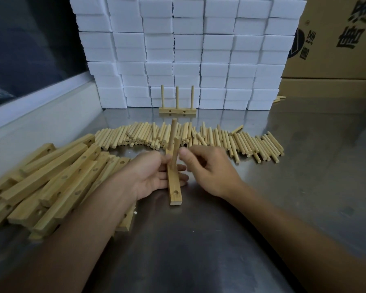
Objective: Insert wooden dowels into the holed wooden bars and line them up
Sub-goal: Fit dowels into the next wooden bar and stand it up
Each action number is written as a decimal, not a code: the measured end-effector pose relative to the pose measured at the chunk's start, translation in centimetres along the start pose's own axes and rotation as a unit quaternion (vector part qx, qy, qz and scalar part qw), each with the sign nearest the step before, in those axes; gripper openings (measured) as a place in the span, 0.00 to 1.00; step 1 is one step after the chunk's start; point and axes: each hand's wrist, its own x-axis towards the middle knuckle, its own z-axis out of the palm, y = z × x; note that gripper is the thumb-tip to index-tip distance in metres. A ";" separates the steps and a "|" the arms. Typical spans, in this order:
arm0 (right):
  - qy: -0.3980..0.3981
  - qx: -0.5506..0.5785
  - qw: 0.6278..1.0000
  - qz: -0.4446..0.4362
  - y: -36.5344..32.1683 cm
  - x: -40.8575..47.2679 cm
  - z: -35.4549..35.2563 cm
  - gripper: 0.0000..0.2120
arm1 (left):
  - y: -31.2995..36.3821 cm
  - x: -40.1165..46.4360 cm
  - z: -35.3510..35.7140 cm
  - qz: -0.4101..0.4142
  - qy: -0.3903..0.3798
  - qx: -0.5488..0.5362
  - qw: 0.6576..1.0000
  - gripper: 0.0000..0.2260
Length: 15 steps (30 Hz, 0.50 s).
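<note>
Light is moderate and even, falling from above. The steel bench (199,240) gives back soft grey reflections with a brighter sheen at the right, and a dim mirror of the white foam blocks (188,49) shows near their base. Those blocks are close to overexposed — little surface detail survives. Shadows under the forearms are faint and diffuse. Wide-angle distortion bows the block stack outward at its sides, and both lower corners darken and soften.

A packing workshop: steel worktable (199,240), stacked white boxes (188,49), cardboard carton (334,37), heaps of dowels (199,138).
</note>
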 end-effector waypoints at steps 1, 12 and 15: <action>0.018 -0.032 0.999 0.015 0.6 0.2 -0.4 0.20 | 0.0 -0.1 0.1 -0.003 0.005 -0.002 1.000 0.11; 0.093 -0.310 0.909 0.263 5.9 0.0 -3.9 0.13 | -0.2 0.1 0.1 -0.001 0.015 -0.001 1.000 0.09; 0.091 -0.313 0.904 0.277 5.8 0.0 -3.8 0.10 | -0.2 0.1 0.0 0.002 0.013 -0.002 1.000 0.08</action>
